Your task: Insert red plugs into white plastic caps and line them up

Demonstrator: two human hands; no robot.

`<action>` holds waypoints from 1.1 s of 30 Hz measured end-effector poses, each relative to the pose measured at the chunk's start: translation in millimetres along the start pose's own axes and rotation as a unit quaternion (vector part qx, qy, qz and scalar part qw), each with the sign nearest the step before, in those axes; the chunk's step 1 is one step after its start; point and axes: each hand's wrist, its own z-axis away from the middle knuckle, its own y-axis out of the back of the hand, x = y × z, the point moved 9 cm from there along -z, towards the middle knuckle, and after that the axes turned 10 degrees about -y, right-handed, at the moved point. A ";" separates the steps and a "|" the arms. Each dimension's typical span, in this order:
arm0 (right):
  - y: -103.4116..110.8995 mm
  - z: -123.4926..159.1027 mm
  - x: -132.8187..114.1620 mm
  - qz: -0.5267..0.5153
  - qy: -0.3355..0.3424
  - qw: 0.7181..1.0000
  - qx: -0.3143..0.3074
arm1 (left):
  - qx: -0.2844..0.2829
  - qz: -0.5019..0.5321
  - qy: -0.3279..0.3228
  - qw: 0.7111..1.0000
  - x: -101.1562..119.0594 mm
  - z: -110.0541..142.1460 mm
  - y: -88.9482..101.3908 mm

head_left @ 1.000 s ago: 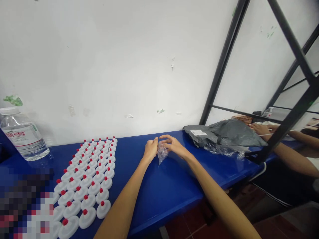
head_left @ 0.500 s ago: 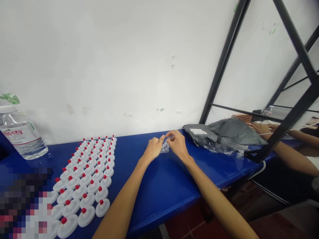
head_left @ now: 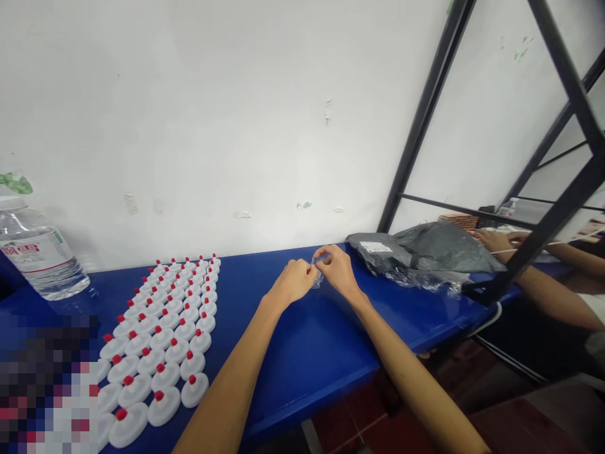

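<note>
Over the back of the blue table [head_left: 302, 353], my left hand [head_left: 295, 279] and my right hand [head_left: 335, 268] meet, with fingers closed in a pinch. Between them is a small clear plastic bag [head_left: 317, 280], crinkled and partly hidden by the fingers. Both hands hold it near its top. What the bag contains, if anything, is too small to make out. To the left of my forearm stand several rows of white round plastic bottles with red caps [head_left: 164, 375].
A large water bottle [head_left: 42, 258] stands at the far left. On the right lies a dark grey plastic mailer [head_left: 444, 247] over clear wrap, beside a black metal frame [head_left: 416, 126]. Beyond the frame, another person's hands [head_left: 496, 243] work near stacked brown pieces [head_left: 459, 221].
My left hand has turned and its fingers have curled in more, moving slightly right along with the bag. My right hand stays nearly in place. The view has shifted a little.
</note>
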 end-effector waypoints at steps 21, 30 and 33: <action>-25.5 17.7 -13.7 0.136 0.158 0.970 -0.127 | 0.016 -0.160 0.031 0.986 0.3 4.8 39.4; -32.9 27.1 -18.9 0.204 0.154 0.955 -0.149 | -0.025 -0.270 -0.005 0.963 1.5 4.0 31.4; -33.2 26.3 -19.0 0.207 0.147 0.955 -0.151 | 0.021 -0.259 0.001 0.966 7.3 4.7 38.5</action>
